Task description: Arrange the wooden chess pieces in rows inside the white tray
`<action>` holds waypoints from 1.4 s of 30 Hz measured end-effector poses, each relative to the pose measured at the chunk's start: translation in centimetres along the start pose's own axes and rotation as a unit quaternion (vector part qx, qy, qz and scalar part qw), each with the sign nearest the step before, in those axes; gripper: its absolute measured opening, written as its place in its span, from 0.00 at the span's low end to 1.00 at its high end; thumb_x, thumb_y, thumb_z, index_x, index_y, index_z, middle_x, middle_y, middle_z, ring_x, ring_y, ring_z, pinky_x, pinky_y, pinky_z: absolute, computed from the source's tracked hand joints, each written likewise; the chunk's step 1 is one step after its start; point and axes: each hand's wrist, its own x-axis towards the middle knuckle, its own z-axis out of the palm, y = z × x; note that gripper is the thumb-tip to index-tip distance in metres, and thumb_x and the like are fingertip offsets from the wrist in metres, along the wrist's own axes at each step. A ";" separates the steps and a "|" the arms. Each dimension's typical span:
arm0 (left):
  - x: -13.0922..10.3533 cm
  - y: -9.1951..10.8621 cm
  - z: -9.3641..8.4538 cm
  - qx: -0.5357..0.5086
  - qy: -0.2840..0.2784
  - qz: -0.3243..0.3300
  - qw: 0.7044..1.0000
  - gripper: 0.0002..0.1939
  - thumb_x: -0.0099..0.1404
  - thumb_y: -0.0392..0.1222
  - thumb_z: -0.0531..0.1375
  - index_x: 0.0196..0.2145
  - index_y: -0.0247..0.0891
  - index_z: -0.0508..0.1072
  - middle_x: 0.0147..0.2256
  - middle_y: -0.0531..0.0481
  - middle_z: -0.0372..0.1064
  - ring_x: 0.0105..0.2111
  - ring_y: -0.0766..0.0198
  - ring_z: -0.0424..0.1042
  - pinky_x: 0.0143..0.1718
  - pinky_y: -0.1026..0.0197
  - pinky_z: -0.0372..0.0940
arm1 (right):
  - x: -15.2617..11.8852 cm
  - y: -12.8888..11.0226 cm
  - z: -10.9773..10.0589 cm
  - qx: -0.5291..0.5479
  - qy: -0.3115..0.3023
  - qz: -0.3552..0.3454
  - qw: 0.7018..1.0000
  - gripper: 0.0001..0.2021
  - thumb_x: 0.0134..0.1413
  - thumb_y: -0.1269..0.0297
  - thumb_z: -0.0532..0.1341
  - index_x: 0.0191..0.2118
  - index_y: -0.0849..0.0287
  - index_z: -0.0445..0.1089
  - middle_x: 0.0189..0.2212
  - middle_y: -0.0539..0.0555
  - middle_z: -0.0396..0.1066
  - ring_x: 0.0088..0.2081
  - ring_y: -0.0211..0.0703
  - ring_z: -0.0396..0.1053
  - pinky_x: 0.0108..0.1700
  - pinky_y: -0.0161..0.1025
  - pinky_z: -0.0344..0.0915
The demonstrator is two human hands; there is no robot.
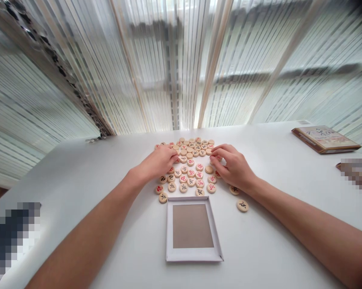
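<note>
Beyond the shallow tray (169,233), wooden discs (191,174) are spread on the white table (132,257). L hand (161,158) is curled at their left edge, any grip hidden; R hand (232,162) is part-open at the right, w/ nothing seen held. Each disc is prob. best pinched lightly by its rim, w/o nudging the rest.

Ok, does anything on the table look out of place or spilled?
One wooden disc with a black character looks stray, right of the shallow tray and apart from the main cluster of discs. I see no spill or damage.
</note>
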 end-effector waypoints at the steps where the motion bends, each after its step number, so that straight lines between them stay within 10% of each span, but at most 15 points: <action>1: 0.0 0.0 0.0 -0.004 0.003 0.001 1.000 0.20 0.75 0.41 0.53 0.24 0.41 0.72 0.34 0.43 0.74 0.40 0.52 0.76 0.43 0.53 0.72 | 0.0 0.0 0.0 0.000 0.000 0.000 1.000 0.07 0.68 0.68 0.59 0.37 0.54 0.72 0.43 0.62 0.78 0.46 0.57 0.76 0.49 0.55 0.73; 31: -0.4 -1.2 -1.1 0.014 0.015 -0.052 0.998 0.05 0.66 0.39 0.64 0.33 0.40 0.80 0.42 0.44 0.77 0.40 0.53 0.78 0.41 0.54 0.71 | -0.2 0.3 0.2 0.006 0.004 -0.010 1.000 0.07 0.67 0.69 0.60 0.37 0.54 0.74 0.43 0.61 0.77 0.46 0.57 0.77 0.49 0.55 0.74; 42: -0.2 -1.0 -0.8 0.005 0.006 -0.015 1.000 0.18 0.74 0.44 0.55 0.27 0.41 0.75 0.36 0.45 0.76 0.35 0.56 0.76 0.41 0.55 0.69 | -0.2 0.2 0.2 0.001 0.005 -0.017 1.000 0.07 0.67 0.70 0.60 0.37 0.55 0.73 0.43 0.62 0.77 0.46 0.57 0.77 0.48 0.55 0.74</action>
